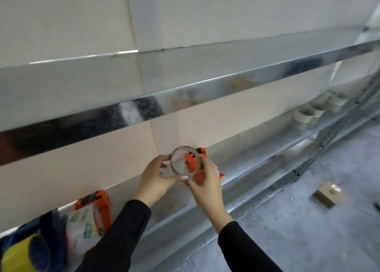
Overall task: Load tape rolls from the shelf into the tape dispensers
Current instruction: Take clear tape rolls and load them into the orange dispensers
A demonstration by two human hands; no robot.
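Our left fingers (164, 158) and thumb pinch the clear roll (181, 148) by its rim and hold it on edge, its open core turned toward us. Our right fingers (208, 166) wrap the orange dispenser (202, 152), which sits just behind the roll and shows through it. The right thumb reaches the roll's lower edge. Both are held in the air, a little above the shelf (242, 160).

We judge the step in hand to be seating the roll on the dispenser's hub. We cannot tell whether the core is on the hub yet. The next move calls for lining the core up squarely with the hub, pressing it home, then finding the free end and leading it to the blade.

Further left on the shelf lies a second dispenser (100, 206) beside its packaging, with a yellow roll (20, 253) at the near corner. Pale rolls (306, 115) stand far to the right, and a small box (329, 193) lies on the floor (298, 230).
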